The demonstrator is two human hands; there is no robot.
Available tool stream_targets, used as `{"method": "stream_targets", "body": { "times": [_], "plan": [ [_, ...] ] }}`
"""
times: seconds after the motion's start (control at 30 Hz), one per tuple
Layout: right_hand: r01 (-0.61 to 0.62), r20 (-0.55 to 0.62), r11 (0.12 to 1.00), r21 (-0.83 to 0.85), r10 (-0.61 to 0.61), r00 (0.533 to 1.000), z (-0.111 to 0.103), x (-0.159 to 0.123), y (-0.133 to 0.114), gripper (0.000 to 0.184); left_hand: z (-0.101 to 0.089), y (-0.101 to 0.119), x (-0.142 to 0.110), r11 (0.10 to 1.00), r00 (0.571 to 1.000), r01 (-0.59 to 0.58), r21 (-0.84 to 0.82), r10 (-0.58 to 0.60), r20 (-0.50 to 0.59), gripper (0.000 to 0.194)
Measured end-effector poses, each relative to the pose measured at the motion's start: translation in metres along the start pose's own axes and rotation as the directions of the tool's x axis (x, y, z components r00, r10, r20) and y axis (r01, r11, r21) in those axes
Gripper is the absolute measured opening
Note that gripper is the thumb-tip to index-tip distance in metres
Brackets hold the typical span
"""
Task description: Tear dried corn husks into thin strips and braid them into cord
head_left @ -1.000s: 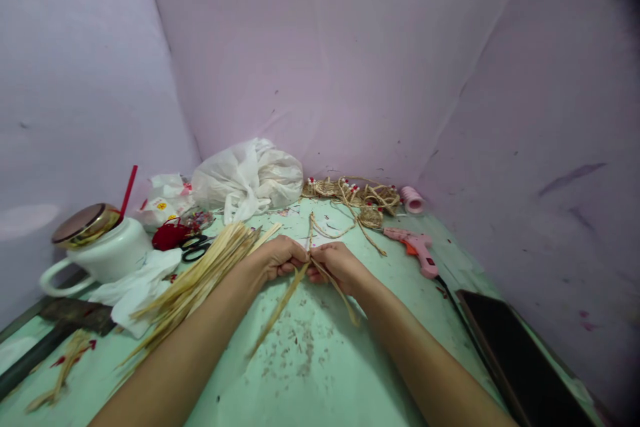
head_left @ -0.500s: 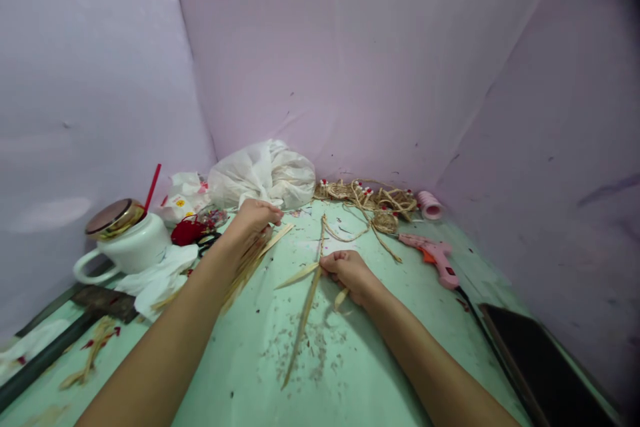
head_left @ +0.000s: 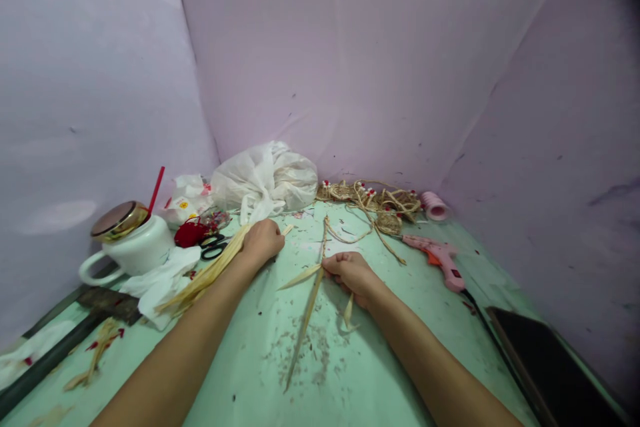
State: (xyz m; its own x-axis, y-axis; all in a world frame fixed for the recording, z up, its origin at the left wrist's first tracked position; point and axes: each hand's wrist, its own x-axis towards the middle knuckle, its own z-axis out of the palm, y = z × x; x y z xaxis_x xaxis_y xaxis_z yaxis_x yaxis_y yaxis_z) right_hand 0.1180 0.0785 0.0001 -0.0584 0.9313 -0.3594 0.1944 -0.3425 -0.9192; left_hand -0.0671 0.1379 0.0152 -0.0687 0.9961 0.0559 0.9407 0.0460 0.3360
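My right hand [head_left: 351, 273] is closed on a small braid of dry straw strips [head_left: 309, 300] that lies on the pale green table [head_left: 320, 373]; loose ends trail toward me and one strand runs away from me. My left hand [head_left: 263, 240] rests with curled fingers on the far end of a bundle of straw strips [head_left: 210, 273] lying to the left. Whether its fingers grip a strip is hidden.
At the left stand a white pot with a gold lid [head_left: 131, 243], white tissue [head_left: 163, 280], black scissors [head_left: 214, 247], a red ball of thread [head_left: 189, 233] and a dark hammer [head_left: 65, 340]. White plastic bags [head_left: 265, 177], straw braids [head_left: 375, 200], a pink spool [head_left: 433, 205], a pink glue gun [head_left: 440, 259] and a black slab [head_left: 545, 360] lie behind and right.
My left hand let go of the braid, went left to the straw bundle and now lies lower on it. My right hand stayed on the braid.
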Motion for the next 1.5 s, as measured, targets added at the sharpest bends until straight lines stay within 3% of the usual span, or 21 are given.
{"method": "stream_targets", "body": {
  "times": [0.07,0.13,0.2,0.3,0.37,0.5,0.8,0.93,1.07,1.23,1.5],
  "plan": [
    [-0.006,0.014,1.000,0.013,0.005,1.000,-0.001,0.000,-0.001,0.023,-0.002,0.001,0.000,0.998,1.000,-0.004,-0.063,0.003,-0.013,0.012],
    [-0.015,0.028,0.999,0.051,0.013,1.000,-0.002,0.000,-0.001,0.022,-0.008,0.005,-0.002,0.963,0.999,0.032,-0.269,-0.026,0.026,0.006],
    [-0.035,0.057,0.994,0.100,0.029,0.998,-0.005,0.000,-0.002,0.022,-0.016,0.012,-0.004,0.820,0.978,0.158,-0.550,-0.055,0.199,0.003],
    [-0.071,0.107,0.985,0.160,0.055,0.993,-0.009,-0.001,-0.004,0.021,-0.025,0.021,-0.009,0.559,0.870,0.361,-0.746,0.087,0.485,0.016],
    [-0.090,0.140,0.976,0.196,0.063,0.988,-0.012,-0.001,-0.006,0.019,-0.025,0.023,-0.011,0.511,0.806,0.395,-0.763,0.205,0.555,0.019],
    [-0.121,0.175,0.949,0.292,0.071,0.982,-0.016,0.000,-0.006,0.013,-0.014,0.022,-0.013,0.585,0.750,0.380,-0.717,0.259,0.609,0.021],
    [-0.110,0.110,0.928,0.357,0.075,0.991,-0.017,0.005,-0.002,0.009,-0.002,0.028,-0.017,0.664,0.735,0.386,-0.641,0.199,0.648,0.017],
    [-0.101,0.114,0.920,0.379,0.062,0.992,-0.017,0.004,-0.004,0.010,0.001,0.034,-0.021,0.754,0.780,0.325,-0.571,0.129,0.613,0.007],
    [-0.123,0.138,0.903,0.411,0.072,0.988,-0.018,0.002,-0.007,0.012,0.008,0.038,-0.023,0.776,0.823,0.249,-0.580,0.146,0.550,0.002],
    [-0.112,0.142,0.899,0.423,0.056,0.988,-0.019,0.002,-0.007,0.012,0.017,0.036,-0.021,0.853,0.804,0.206,-0.480,0.132,0.580,0.015],
    [-0.078,0.119,0.925,0.371,0.036,0.992,-0.017,0.004,-0.002,0.007,0.018,0.035,-0.020,0.843,0.814,0.197,-0.501,0.144,0.562,0.017]
  ]
}}
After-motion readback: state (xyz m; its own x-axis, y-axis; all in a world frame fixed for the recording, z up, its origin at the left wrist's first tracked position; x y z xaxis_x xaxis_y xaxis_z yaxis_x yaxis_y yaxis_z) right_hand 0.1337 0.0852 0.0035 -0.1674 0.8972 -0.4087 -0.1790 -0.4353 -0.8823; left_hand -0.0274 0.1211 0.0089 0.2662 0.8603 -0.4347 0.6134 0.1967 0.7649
